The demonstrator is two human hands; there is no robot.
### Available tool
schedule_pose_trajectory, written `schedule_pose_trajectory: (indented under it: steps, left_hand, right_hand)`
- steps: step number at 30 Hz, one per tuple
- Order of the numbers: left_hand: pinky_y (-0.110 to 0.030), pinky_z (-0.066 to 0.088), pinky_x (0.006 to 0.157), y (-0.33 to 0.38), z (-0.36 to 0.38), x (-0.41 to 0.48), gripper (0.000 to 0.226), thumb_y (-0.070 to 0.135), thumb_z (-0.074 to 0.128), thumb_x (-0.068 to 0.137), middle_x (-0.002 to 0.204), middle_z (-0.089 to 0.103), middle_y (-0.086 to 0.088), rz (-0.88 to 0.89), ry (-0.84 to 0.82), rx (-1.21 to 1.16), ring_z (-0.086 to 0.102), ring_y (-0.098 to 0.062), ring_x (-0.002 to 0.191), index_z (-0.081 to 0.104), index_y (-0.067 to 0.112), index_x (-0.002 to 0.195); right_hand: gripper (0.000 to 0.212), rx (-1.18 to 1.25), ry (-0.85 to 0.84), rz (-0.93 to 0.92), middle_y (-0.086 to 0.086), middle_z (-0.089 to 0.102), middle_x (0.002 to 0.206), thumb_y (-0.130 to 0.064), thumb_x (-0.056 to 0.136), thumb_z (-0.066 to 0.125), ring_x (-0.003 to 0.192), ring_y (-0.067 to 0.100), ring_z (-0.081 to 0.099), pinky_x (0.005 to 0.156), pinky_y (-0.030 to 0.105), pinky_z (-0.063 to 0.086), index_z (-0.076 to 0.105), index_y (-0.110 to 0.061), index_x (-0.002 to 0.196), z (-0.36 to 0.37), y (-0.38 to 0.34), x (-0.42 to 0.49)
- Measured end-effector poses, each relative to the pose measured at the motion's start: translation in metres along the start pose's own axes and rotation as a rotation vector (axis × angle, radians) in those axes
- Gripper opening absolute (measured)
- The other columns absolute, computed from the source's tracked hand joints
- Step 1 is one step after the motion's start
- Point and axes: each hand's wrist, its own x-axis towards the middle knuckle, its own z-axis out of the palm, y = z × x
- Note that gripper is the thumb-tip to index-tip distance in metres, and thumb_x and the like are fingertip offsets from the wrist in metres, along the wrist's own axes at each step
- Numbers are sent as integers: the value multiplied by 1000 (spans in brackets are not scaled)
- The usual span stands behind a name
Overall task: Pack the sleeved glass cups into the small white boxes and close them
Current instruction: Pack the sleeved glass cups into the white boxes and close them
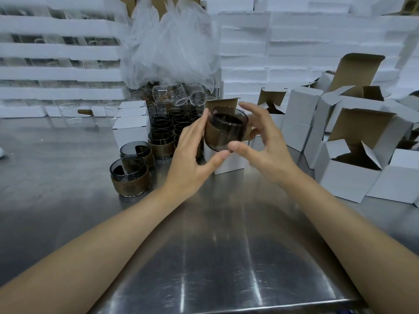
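Observed: one sleeved cup [224,132] is held off the steel table [204,234], tipped mouth toward the person, directly over an open white box [229,165] whose lid flap stands up behind it. This looks like lining up for lowering in.

Left hand [192,155]: fingers flat along the cup's left side, thumb beneath, clamped on it.

Right hand [260,143]: thumb at the lower edge, fingers arched apart past the rim; whether they touch the glass cannot be told.

The cup sits between both palms. More cups [163,132] wait on the left and empty boxes [353,177] on the right, both within reach.
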Motion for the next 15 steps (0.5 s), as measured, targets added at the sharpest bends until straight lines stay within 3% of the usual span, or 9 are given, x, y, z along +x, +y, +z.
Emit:
schedule_pose_trajectory:
  steps: [4,7,12,15]
  left_hand:
    - [-10,18,111,2,0,-1,80,46,59,87,144,23,29,22,-36,-14,21,8,135,9,34,148]
    - [-11,22,110,3,2,-2,76,44,60,87,141,28,30,-14,-13,-67,28,7,135,14,36,147]
    - [-14,31,107,3,3,-3,70,43,62,86,137,41,18,-64,45,-147,40,4,131,28,26,144]
    - [-22,35,109,4,2,-3,66,39,63,85,141,45,8,-71,97,-144,43,-3,131,31,26,141]
  right_hand:
    - [29,295,-32,179,-2,63,89,-28,92,50,71,2,58,61,18,45,56,-9,113,1,-5,6]
    - [53,453,-102,401,7,66,74,-47,92,42,61,14,57,52,21,41,63,1,103,1,-5,10]
    - [74,378,-187,527,15,67,67,-61,88,39,55,18,55,49,20,41,67,8,94,-2,-5,11]
    - [52,282,-117,502,10,66,73,-51,94,46,61,14,58,49,21,39,67,-4,104,-6,-9,12]
